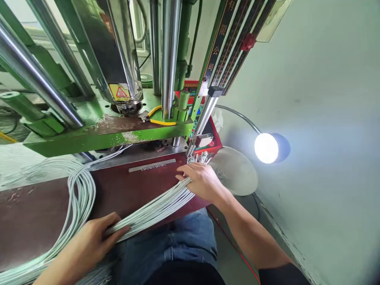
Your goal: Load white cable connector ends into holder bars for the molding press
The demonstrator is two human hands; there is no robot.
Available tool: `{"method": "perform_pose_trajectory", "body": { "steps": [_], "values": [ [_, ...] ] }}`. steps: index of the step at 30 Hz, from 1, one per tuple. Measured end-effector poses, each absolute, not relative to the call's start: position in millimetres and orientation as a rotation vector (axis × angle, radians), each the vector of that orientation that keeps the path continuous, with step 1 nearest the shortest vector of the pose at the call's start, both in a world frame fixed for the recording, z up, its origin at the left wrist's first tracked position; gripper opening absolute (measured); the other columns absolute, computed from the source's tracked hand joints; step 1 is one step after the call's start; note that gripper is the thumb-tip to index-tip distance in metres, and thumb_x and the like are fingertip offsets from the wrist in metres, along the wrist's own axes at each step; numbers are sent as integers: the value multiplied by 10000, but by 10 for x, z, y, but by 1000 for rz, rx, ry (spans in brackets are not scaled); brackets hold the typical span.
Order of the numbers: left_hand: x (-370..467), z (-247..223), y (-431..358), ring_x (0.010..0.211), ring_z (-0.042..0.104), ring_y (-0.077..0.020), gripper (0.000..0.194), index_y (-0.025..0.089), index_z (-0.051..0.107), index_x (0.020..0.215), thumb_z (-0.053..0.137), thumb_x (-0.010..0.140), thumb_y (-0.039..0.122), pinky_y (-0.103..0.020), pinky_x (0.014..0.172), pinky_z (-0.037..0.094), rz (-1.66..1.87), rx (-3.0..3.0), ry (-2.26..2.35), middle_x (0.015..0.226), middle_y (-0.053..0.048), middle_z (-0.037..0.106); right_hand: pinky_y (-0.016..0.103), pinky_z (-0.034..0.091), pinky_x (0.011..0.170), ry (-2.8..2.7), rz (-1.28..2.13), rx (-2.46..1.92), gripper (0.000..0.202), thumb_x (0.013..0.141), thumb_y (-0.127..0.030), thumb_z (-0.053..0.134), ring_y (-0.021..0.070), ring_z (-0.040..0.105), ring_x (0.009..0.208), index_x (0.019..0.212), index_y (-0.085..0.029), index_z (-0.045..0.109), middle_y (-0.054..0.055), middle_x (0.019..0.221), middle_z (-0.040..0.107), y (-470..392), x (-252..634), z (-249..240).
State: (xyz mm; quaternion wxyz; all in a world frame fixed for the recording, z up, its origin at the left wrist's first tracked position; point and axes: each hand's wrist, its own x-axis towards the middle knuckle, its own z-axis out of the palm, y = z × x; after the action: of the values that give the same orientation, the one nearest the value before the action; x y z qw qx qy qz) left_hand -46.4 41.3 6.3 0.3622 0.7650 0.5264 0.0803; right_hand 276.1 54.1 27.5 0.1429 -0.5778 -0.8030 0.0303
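Observation:
A long bundle of pale grey-white cables (157, 208) stretches between my two hands over the front edge of the brown table. My left hand (99, 233) wraps round the bundle at lower left, thumb above and fingers beneath. Near the cable ends, my right hand (202, 180) is closed over the bundle; its palm side is hidden. White tips (202, 157) stick up just beyond that hand. More of the cable lies in a looped coil (81, 194) on the table to the left, and a strand runs from it in under the green machine.
The green press (113, 138) with steel columns stands behind the brown table (118, 190). Yellow-handled pliers (162, 122) lie on its plate. A thin metal strip (152, 165) lies on the table. At right are a white bowl-like container (240, 170) and a lit lamp (266, 148) by the wall.

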Motion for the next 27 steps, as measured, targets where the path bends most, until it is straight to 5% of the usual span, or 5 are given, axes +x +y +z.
{"method": "perform_pose_trajectory", "body": {
  "steps": [11,14,18,22,27],
  "values": [
    [552,658,463,596,422,-128,368,207,518,727,399,872,524,-238,561,309,9,1879,1080,631,45,503,348,445,751,-2197,-233,-1624,151,911,-196,541,203,554,791,1007,-167,653,48,786,619,338,3106,255],
    [611,702,483,582,372,-120,417,201,523,714,402,863,571,-231,532,282,26,1853,1064,611,53,425,435,460,915,-2192,-112,-1746,390,832,-217,632,287,530,1074,1207,-127,576,134,1073,624,338,3176,93],
    [549,848,520,583,358,-115,466,195,552,693,457,827,631,-208,517,298,70,1758,1074,610,50,391,509,382,1080,-1990,27,-1778,788,771,-260,689,333,325,1356,1442,-100,308,203,1392,433,309,3217,-157],
    [477,977,529,569,337,-110,451,194,536,647,501,821,608,-186,499,335,200,1675,1132,608,43,381,508,302,1151,-1864,94,-1640,890,820,-319,666,297,243,1427,1516,-187,127,160,1492,341,279,3213,-290],
    [393,889,492,523,301,-106,466,199,540,610,512,814,618,-191,446,316,259,1678,1138,573,39,358,527,340,1119,-1802,230,-1740,994,816,-396,694,328,316,1397,1529,-131,54,227,1498,327,285,3200,-393]
  ]
}}
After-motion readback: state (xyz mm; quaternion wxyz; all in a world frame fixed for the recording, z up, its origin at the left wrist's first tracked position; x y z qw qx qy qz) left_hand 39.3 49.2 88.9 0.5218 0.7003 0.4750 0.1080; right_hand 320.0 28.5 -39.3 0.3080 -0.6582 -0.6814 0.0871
